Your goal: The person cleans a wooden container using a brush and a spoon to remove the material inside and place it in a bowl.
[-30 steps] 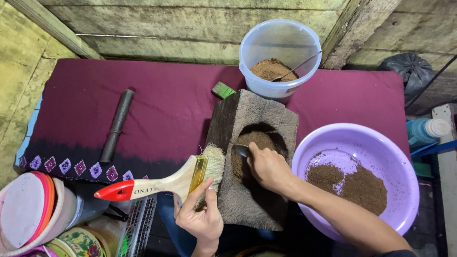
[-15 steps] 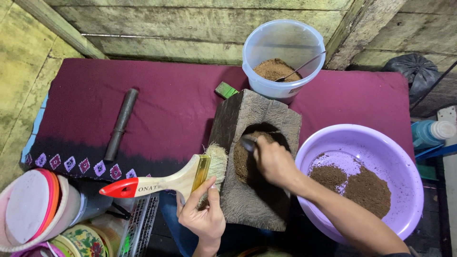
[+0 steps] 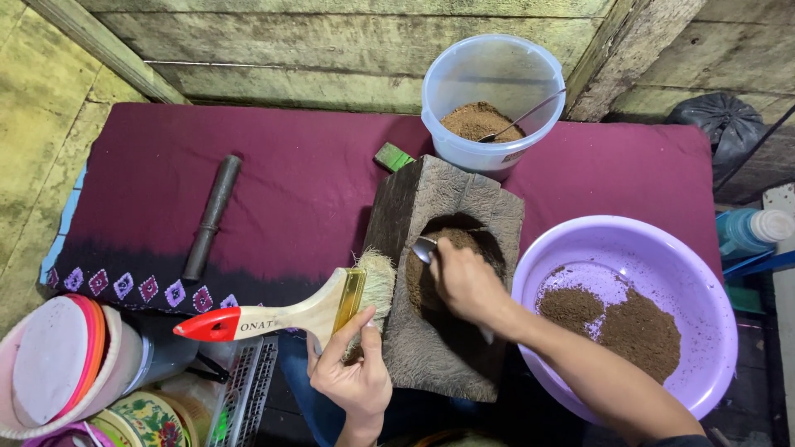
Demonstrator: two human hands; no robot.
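A grey wooden block mortar [image 3: 451, 207] stands tilted in front of me, its hollow full of brown powder [image 3: 426, 277]. My right hand [image 3: 465, 281] is closed around a metal spoon [image 3: 424, 248] whose bowl dips into that powder. Lower down, my left hand [image 3: 352, 372] steadies the mortar's left edge and holds a wide paintbrush [image 3: 286, 310] with a wooden handle and red tip, its bristles resting against the mortar. To the right sits a purple basin [image 3: 662, 248] holding heaps of the same brown powder [image 3: 617, 319].
A clear plastic tub [image 3: 493, 91] with brown powder and a spoon stands behind the mortar on the maroon cloth [image 3: 281, 165]. A dark pestle [image 3: 211, 217] and a small green block [image 3: 392, 156] lie on the cloth. Stacked lids and tins [image 3: 62, 364] sit at lower left.
My right hand with the spoon has shifted slightly within the mortar's hollow. The left hand and brush stay in place.
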